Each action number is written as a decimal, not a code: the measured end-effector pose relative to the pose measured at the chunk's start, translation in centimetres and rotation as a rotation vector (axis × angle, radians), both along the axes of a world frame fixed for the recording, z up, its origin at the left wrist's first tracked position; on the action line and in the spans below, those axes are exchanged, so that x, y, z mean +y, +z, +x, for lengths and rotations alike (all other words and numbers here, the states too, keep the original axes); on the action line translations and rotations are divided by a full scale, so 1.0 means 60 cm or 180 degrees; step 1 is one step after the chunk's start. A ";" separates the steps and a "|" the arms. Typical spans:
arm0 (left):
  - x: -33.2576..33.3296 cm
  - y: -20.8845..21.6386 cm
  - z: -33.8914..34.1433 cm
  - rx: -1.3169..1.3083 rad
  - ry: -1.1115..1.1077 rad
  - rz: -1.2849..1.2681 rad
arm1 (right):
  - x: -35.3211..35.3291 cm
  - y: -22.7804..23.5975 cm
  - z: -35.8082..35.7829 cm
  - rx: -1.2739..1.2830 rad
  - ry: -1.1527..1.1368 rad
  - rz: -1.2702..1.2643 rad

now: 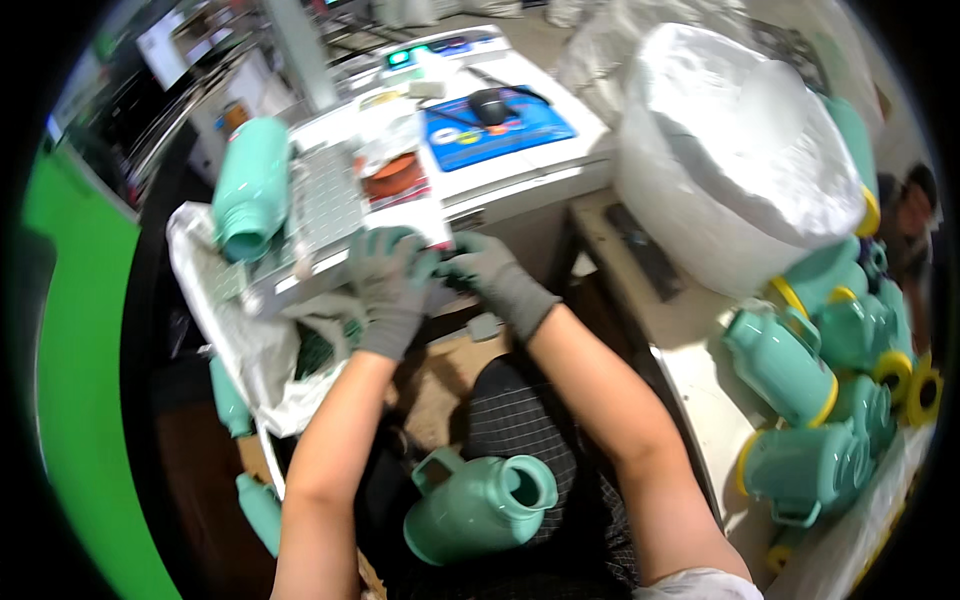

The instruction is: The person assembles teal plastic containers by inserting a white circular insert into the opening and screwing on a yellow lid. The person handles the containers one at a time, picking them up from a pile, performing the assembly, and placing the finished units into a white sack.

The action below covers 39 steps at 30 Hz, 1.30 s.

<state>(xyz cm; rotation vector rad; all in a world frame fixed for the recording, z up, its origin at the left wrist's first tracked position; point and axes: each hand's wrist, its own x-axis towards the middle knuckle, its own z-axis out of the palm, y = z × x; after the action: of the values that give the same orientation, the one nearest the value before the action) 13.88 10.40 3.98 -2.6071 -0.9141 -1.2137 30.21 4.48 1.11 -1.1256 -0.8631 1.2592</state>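
Note:
Both hands wear grey knit gloves with green fingertips and meet at the front edge of the white table. My left hand (pixel 390 285) has its fingers bent and pressed together; what they grip is hidden. Beside it, my right hand (pixel 492 280) is closed, and a small dark bit with some red shows at its fingertips, too blurred to name. On my lap lies a green pitcher-shaped flask body (pixel 470 508), tilted, its open mouth to the right and its handle to the upper left. Neither hand touches it.
A green bottle-shaped shell (pixel 250 190) lies left of a metal plate (pixel 332 200). An orange tape roll (pixel 392 175) and blue mat (pixel 495 125) are on the table (pixel 560 90). Right stand a large white sack (pixel 700 215) and several green jugs (pixel 785 365). A white bag (pixel 215 310) hangs left.

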 end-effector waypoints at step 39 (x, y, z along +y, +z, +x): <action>-0.415 0.079 -0.350 -0.3093 -0.0411 -0.3672 | -0.569 0.053 -0.234 -0.0976 0.0200 -0.0449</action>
<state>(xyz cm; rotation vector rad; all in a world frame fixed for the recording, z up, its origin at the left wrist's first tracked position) -7.11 -14.51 8.71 -2.6242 -2.1345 -2.7151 16.19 -29.64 4.30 -1.4395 -1.0560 1.2317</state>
